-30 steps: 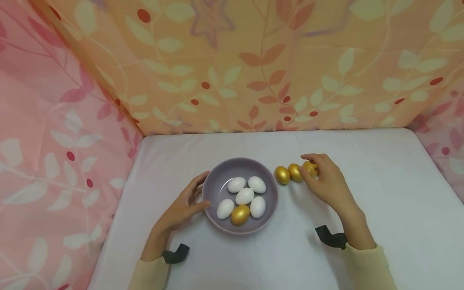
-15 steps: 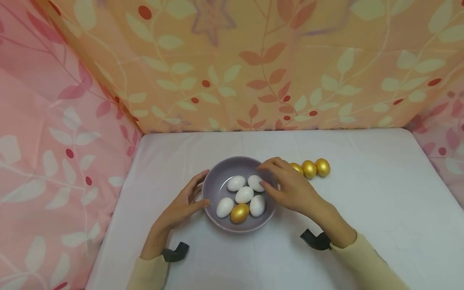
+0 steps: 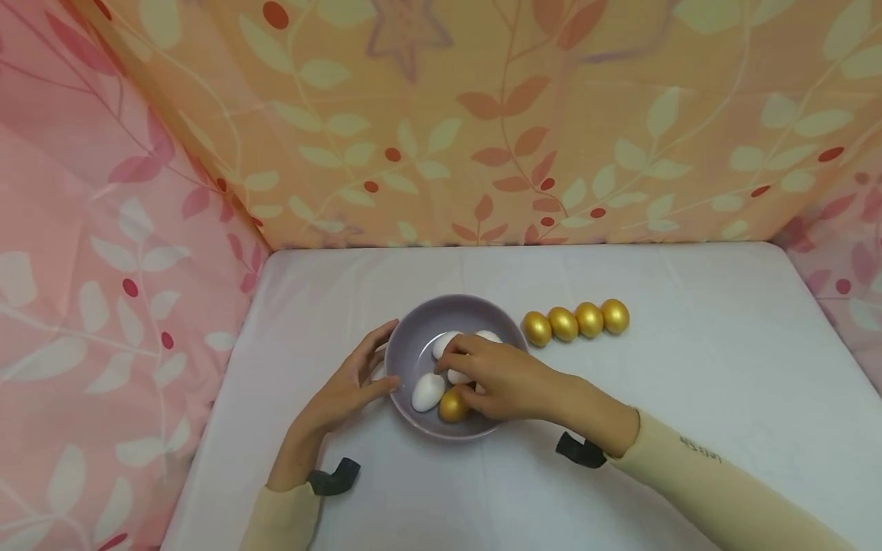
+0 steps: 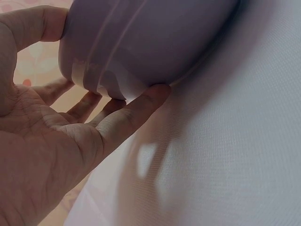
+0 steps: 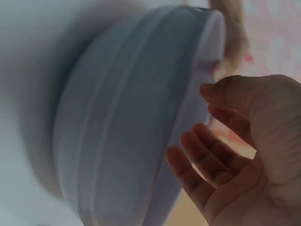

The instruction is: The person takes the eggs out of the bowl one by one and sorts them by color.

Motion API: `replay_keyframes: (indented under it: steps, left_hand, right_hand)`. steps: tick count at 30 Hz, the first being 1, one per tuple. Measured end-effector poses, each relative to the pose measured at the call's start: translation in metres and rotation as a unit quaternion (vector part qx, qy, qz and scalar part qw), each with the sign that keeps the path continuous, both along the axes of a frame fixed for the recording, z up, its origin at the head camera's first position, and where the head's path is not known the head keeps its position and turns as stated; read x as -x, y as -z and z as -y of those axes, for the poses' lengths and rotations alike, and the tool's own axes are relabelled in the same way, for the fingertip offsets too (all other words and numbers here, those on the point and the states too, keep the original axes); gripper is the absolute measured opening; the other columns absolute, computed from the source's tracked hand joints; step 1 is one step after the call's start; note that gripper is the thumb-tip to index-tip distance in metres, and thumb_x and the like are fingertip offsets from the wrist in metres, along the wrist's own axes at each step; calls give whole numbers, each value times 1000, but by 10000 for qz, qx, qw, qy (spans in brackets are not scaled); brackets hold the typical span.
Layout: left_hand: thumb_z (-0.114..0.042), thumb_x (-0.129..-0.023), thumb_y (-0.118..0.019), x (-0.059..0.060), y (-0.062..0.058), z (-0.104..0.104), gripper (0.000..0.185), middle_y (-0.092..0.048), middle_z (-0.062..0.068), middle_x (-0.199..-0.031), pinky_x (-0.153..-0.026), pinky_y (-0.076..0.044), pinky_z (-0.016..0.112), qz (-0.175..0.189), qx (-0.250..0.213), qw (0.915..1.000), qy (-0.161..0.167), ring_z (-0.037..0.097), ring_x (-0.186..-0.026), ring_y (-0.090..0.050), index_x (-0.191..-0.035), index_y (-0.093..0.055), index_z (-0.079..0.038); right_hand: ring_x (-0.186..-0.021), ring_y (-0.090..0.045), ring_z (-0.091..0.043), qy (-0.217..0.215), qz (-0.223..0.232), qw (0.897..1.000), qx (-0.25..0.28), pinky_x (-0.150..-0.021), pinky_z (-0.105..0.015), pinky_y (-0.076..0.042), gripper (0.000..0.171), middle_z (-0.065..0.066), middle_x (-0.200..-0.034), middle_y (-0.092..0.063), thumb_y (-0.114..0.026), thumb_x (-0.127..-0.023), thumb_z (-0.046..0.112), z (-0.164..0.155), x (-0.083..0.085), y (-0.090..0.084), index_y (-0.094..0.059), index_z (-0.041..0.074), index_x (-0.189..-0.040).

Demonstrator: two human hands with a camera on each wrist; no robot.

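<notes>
Backdrop: leaf-print cloth (image 3: 482, 122), orange at the back, pink on both sides, walling in the table
Surface: white-covered table (image 3: 689, 398), seen from above in the head view
Bowl: lilac bowl (image 3: 420, 337) sits left of centre on the table, holding white eggs and one gold one
Left hand: left hand (image 3: 344, 394) is against the bowl's left wall, thumb at the rim, fingers straight along the outside; the wrist view shows the fingertips (image 4: 150, 94) tucked at the bowl's foot, pressing and not curled round anything
Right hand: right hand (image 3: 499, 379) is in over the bowl from the right, fingers bent down among the eggs
Grip: fingers are curled and spread in the right wrist view with nothing seen between them; whether they pinch an egg I cannot tell, the head view hides the tips
Gold egg: gold egg (image 3: 451, 405) lies at the near side of the bowl, touching the right hand's fingers
White eggs: one white egg (image 3: 428, 391) lies clear at the left of the gold one; others peek out from under the right hand
Row: four gold eggs (image 3: 576, 321) in a touching line on the table just right of the bowl
Sleeves: pale yellow sleeves (image 3: 717, 482), dark wrist mounts (image 3: 580, 451) below both hands
</notes>
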State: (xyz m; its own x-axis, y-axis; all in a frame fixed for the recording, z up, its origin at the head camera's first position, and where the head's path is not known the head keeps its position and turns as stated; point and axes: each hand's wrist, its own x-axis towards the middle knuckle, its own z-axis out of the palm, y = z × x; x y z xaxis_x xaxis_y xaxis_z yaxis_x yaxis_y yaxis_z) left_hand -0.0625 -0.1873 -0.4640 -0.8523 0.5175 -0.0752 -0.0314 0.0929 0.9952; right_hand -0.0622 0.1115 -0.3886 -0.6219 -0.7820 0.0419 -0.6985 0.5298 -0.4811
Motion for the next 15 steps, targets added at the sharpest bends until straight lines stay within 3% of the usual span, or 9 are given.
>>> replay_keyframes:
  steps: [7,15]
  left_hand:
    - [-7,-99,-72,0,1,-2,84,-28,4,-174,-113,-41,20,5,55,10000,22,38,-160,-31,-167,-27,-28]
    - [-6,-98,-72,1,3,2,85,-29,6,-173,-114,-42,20,8,34,10000,-14,38,-159,-31,-167,-27,-25]
  right_hand:
    - [-103,-62,-13,-476,-313,9973,-458,-85,-26,-56,26,2,-122,-64,-75,-93,10,5,-3,7,-74,15,-118]
    - [-108,-65,-13,-915,-280,9916,-872,-90,-30,-57,28,5,-116,-67,-72,-93,7,15,-3,15,-74,19,-118]
